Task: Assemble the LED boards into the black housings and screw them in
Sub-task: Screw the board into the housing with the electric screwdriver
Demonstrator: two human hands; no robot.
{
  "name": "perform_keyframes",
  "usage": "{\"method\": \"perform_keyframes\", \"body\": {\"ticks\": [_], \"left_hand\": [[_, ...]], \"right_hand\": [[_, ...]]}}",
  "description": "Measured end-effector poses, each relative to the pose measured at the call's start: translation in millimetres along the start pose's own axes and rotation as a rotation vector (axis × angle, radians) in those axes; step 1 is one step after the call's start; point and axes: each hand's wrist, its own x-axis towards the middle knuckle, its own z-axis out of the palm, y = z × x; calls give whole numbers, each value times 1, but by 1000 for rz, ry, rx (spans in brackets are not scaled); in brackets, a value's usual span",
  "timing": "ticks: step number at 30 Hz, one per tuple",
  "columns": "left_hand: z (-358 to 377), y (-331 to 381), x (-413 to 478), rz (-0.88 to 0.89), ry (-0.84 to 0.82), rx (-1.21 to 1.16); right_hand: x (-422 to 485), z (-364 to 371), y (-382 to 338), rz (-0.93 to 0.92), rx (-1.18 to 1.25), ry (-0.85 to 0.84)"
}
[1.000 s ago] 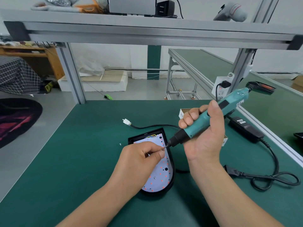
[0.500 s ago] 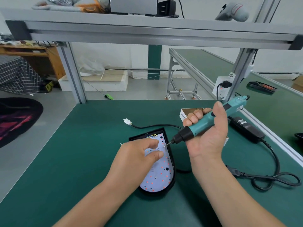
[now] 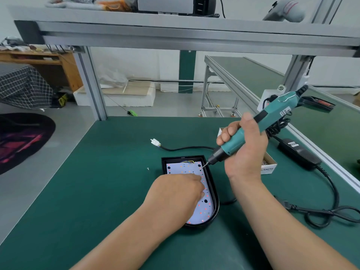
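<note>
A black D-shaped housing [image 3: 214, 184] lies on the green table with a white LED board [image 3: 181, 167] seated inside it. My left hand [image 3: 175, 195] rests on the middle of the board, fingers pressing down on it. My right hand [image 3: 243, 151] grips a teal electric screwdriver [image 3: 251, 131]. Its bit tip touches the board's far right corner. A black cable with a white connector [image 3: 155, 142] runs from the housing across the table.
A loose screw [image 3: 148, 168] lies left of the housing. A small white box [image 3: 268, 165] of screws sits behind my right hand. A black power adapter [image 3: 298, 152] and its looped cord [image 3: 331, 211] occupy the right side. A metal frame post [image 3: 93, 84] stands at the far left corner.
The screwdriver tip has moved from my left fingertips up to the board's far right corner. My left hand slid down from a pinch near the tip and now lies on the board.
</note>
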Motion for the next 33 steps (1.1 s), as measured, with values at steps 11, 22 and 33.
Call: {"method": "perform_keyframes", "body": {"ticks": [11,22,33], "left_hand": [[6,1,2,41,53,-10],[10,2,4,55,58,35],[7,7,6,34,-28,28]], "right_hand": [[-1,-4,15,-80,-103,-42],[0,-3,23,-96,-242,-206],[6,10,23,33,-299,-329]]}}
